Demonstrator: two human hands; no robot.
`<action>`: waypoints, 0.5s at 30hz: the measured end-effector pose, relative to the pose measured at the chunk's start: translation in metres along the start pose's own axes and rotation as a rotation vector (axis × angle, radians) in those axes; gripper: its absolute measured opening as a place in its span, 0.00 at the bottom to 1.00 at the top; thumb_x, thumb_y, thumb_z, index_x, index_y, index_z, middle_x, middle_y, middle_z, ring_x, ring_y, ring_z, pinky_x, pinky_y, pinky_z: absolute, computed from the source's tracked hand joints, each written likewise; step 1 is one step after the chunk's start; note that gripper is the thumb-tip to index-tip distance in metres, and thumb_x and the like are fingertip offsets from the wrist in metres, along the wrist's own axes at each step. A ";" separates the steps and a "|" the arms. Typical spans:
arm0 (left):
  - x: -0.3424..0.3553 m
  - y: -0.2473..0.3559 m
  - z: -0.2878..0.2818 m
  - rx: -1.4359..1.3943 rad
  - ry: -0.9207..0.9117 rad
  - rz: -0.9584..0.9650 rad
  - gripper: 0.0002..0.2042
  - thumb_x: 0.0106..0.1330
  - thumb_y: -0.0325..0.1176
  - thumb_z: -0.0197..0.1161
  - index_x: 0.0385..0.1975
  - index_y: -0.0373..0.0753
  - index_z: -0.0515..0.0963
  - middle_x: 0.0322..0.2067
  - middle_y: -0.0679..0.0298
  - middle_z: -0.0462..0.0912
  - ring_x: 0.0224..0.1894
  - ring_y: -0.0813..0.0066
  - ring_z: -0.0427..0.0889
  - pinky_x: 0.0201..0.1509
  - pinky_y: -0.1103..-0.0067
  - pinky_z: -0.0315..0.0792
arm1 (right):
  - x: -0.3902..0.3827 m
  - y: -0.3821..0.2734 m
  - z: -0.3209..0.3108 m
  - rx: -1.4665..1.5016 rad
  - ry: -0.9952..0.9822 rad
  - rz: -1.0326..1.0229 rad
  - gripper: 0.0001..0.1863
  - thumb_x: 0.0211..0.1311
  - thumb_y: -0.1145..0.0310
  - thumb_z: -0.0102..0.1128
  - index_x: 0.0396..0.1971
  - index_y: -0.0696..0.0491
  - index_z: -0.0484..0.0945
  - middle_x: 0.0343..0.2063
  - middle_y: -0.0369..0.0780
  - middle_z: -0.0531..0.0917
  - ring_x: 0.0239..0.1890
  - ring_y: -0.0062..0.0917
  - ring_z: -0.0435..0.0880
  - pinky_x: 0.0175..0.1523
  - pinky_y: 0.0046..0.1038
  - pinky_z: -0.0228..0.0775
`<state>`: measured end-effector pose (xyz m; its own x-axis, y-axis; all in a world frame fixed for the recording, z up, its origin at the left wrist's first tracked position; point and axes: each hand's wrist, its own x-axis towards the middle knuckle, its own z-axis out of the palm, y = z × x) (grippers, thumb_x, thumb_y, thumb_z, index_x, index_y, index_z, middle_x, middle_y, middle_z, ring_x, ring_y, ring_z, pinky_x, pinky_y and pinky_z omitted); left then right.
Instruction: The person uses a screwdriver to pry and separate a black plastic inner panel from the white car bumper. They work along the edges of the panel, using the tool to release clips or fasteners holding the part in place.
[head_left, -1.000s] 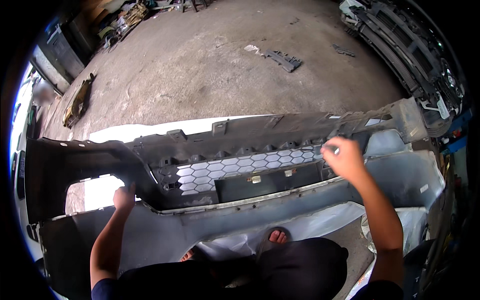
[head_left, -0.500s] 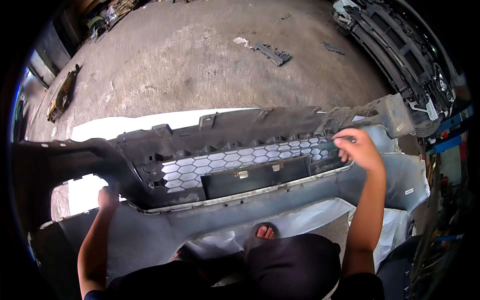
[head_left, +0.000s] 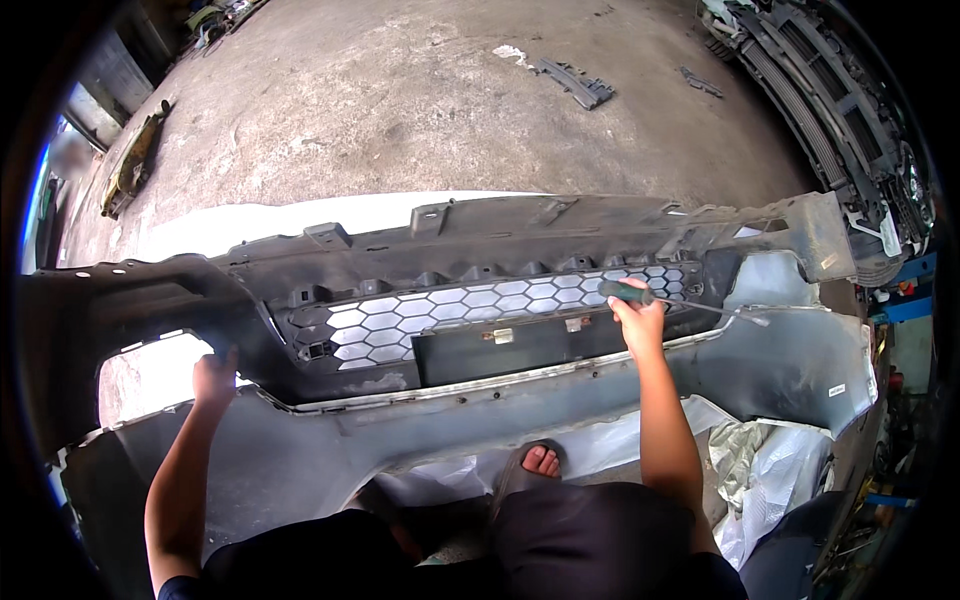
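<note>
A large car bumper (head_left: 450, 425) lies inner side up before me, dark along its far part and grey nearer to me. A honeycomb grille (head_left: 490, 297) runs along its middle. At the edge of the left-hand opening, my left hand (head_left: 213, 380) is closed on the bumper; its fingertips are partly hidden. Over the right part of the grille, my right hand (head_left: 637, 322) holds a screwdriver (head_left: 622, 291) by its dark green handle. The long thin shaft points right, above the bumper, and its tip appears apart from the grille.
White sheeting (head_left: 590, 447) lies under the bumper by my foot. A car with its front exposed (head_left: 820, 90) stands at the far right. Loose black plastic pieces (head_left: 575, 83) lie on the concrete floor (head_left: 380, 110). A long worn part (head_left: 137, 160) rests at the left.
My right hand has moved left along the grille with the screwdriver, whose shaft now shows pointing right. My left hand stays on the bumper edge. The view has shifted slightly.
</note>
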<state>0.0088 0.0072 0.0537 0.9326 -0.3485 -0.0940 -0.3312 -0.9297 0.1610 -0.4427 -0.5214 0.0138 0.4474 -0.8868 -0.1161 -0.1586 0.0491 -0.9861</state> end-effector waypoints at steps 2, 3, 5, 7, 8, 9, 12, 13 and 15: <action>-0.001 0.006 -0.008 0.043 -0.077 -0.049 0.29 0.67 0.52 0.59 0.19 0.26 0.79 0.18 0.42 0.79 0.25 0.45 0.81 0.35 0.60 0.73 | 0.015 0.009 0.007 -0.168 -0.030 -0.100 0.16 0.58 0.78 0.67 0.47 0.59 0.76 0.33 0.37 0.81 0.29 0.15 0.80 0.29 0.20 0.73; -0.004 0.002 -0.009 0.051 -0.077 -0.053 0.29 0.67 0.53 0.59 0.18 0.26 0.79 0.18 0.42 0.79 0.25 0.46 0.81 0.35 0.60 0.72 | 0.020 0.004 0.017 -0.170 -0.007 -0.115 0.16 0.58 0.77 0.67 0.47 0.59 0.76 0.33 0.37 0.82 0.29 0.16 0.80 0.29 0.20 0.74; -0.004 -0.005 -0.009 0.027 -0.059 -0.050 0.29 0.67 0.53 0.59 0.18 0.26 0.79 0.18 0.43 0.79 0.25 0.46 0.81 0.34 0.60 0.72 | 0.029 -0.010 0.031 -0.119 0.016 -0.101 0.16 0.60 0.73 0.67 0.47 0.59 0.77 0.30 0.36 0.83 0.28 0.16 0.81 0.29 0.20 0.75; -0.005 -0.016 -0.004 -0.032 -0.032 -0.037 0.30 0.67 0.53 0.59 0.17 0.26 0.79 0.17 0.44 0.79 0.24 0.47 0.81 0.34 0.61 0.72 | 0.035 -0.029 0.041 -0.054 0.113 -0.067 0.13 0.62 0.71 0.66 0.45 0.58 0.78 0.27 0.36 0.82 0.26 0.16 0.80 0.28 0.19 0.73; -0.006 -0.011 -0.005 -0.021 -0.045 -0.045 0.30 0.67 0.53 0.59 0.17 0.26 0.79 0.17 0.44 0.79 0.24 0.47 0.81 0.33 0.61 0.72 | 0.036 -0.039 0.044 -0.026 0.166 -0.094 0.12 0.63 0.71 0.66 0.44 0.58 0.78 0.26 0.36 0.82 0.26 0.16 0.80 0.28 0.18 0.71; -0.009 -0.005 -0.010 -0.010 -0.057 -0.053 0.29 0.68 0.52 0.59 0.17 0.27 0.79 0.17 0.44 0.79 0.23 0.48 0.81 0.33 0.61 0.72 | 0.033 -0.048 0.048 -0.067 0.199 -0.112 0.09 0.61 0.71 0.66 0.38 0.58 0.79 0.25 0.38 0.82 0.26 0.20 0.80 0.30 0.22 0.71; -0.011 -0.004 -0.014 0.011 -0.035 -0.066 0.29 0.68 0.52 0.58 0.18 0.28 0.80 0.16 0.45 0.79 0.22 0.48 0.80 0.32 0.61 0.71 | 0.038 -0.028 0.047 -0.397 0.273 -0.582 0.07 0.58 0.72 0.66 0.32 0.58 0.79 0.25 0.41 0.82 0.28 0.28 0.81 0.35 0.29 0.73; -0.012 0.001 -0.016 -0.004 -0.038 -0.064 0.29 0.68 0.52 0.58 0.18 0.28 0.80 0.16 0.45 0.79 0.22 0.48 0.80 0.32 0.61 0.71 | 0.039 -0.018 0.051 -0.457 0.293 -0.522 0.08 0.57 0.70 0.66 0.27 0.59 0.77 0.28 0.44 0.83 0.31 0.34 0.81 0.40 0.33 0.73; -0.005 0.013 -0.009 0.039 -0.066 -0.037 0.28 0.68 0.52 0.58 0.19 0.28 0.81 0.16 0.45 0.79 0.22 0.48 0.80 0.32 0.62 0.72 | 0.050 0.013 0.041 -0.604 0.249 -0.383 0.13 0.60 0.65 0.66 0.24 0.58 0.76 0.21 0.43 0.82 0.25 0.34 0.82 0.35 0.33 0.73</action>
<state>0.0010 -0.0017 0.0653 0.9332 -0.3199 -0.1636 -0.3034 -0.9455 0.1182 -0.3859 -0.5466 -0.0094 0.3673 -0.8723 0.3228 -0.5188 -0.4802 -0.7073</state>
